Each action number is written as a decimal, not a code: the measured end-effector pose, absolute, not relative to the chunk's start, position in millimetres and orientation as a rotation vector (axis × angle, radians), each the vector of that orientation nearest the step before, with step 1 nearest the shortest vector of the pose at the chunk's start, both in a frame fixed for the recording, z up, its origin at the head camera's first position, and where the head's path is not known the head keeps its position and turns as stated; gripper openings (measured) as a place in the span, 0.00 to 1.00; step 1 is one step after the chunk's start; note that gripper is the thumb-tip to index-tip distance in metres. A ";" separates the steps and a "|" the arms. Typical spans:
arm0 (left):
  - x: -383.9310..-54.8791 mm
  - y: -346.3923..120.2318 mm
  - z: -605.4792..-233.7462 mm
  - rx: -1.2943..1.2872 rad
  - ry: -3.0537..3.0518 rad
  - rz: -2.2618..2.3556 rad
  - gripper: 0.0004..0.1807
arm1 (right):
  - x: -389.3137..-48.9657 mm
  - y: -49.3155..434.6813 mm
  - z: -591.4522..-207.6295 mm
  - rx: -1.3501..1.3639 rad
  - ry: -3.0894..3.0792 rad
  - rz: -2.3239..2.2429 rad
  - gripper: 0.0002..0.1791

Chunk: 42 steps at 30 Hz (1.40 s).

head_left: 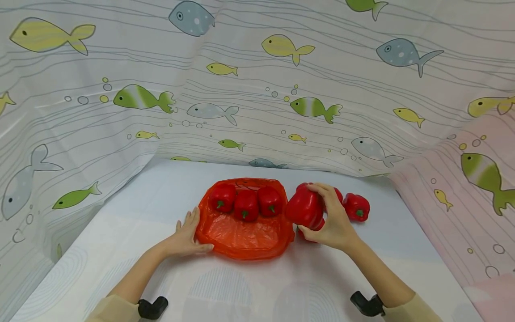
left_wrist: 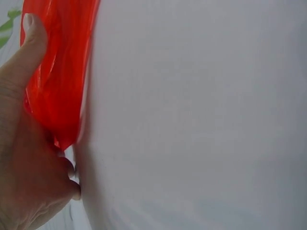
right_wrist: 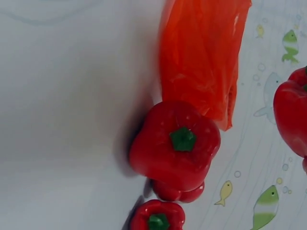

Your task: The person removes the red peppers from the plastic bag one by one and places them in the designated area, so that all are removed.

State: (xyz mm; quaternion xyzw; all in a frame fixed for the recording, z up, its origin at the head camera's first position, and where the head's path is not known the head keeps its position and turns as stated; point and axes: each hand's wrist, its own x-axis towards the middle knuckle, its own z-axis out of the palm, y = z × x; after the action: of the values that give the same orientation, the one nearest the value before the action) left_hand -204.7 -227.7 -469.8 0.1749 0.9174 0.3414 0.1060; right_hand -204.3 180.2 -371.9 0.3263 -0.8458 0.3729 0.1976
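In the head view, my right hand [head_left: 334, 221] grips a red bell pepper [head_left: 304, 208], thumb below and fingers over its top, at the right rim of an orange plastic bag [head_left: 245, 250]. The held pepper [right_wrist: 291, 115] shows at the right edge of the right wrist view. Three red bell peppers with green stems [head_left: 246, 205] lie inside the bag, toward its far side. My left hand [head_left: 185, 235] touches the bag's left side with fingers spread. In the left wrist view, the thumb of the left hand [left_wrist: 24, 120] rests along the bag wall [left_wrist: 62, 86].
More red peppers stand right of the bag, partly hidden behind my right hand; one pepper [head_left: 356, 207] sits farthest right. In the right wrist view, a pepper [right_wrist: 175, 143] stands beside the bag. A fish-patterned curtain [head_left: 257, 89] encloses the white table [head_left: 161, 286].
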 end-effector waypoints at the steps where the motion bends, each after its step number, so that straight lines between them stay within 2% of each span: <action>1: -204.7 -227.7 -469.8 0.515 2.701 1.006 0.68 | -203.9 181.7 -372.4 0.910 -2.370 1.047 0.56; 32: -201.9 -229.1 -473.1 0.524 2.682 1.019 0.67 | -195.3 230.9 -382.6 0.854 -2.379 0.865 0.54; 42: -203.4 -228.1 -469.6 0.513 2.664 1.050 0.67 | -197.0 248.0 -374.8 0.868 -2.379 0.810 0.54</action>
State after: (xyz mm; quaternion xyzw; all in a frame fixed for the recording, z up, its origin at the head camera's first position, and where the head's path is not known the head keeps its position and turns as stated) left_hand -203.4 -228.1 -469.6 0.1751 0.9096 0.3586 0.1159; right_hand -197.0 248.0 -374.8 0.3171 -0.8689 0.2957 0.2388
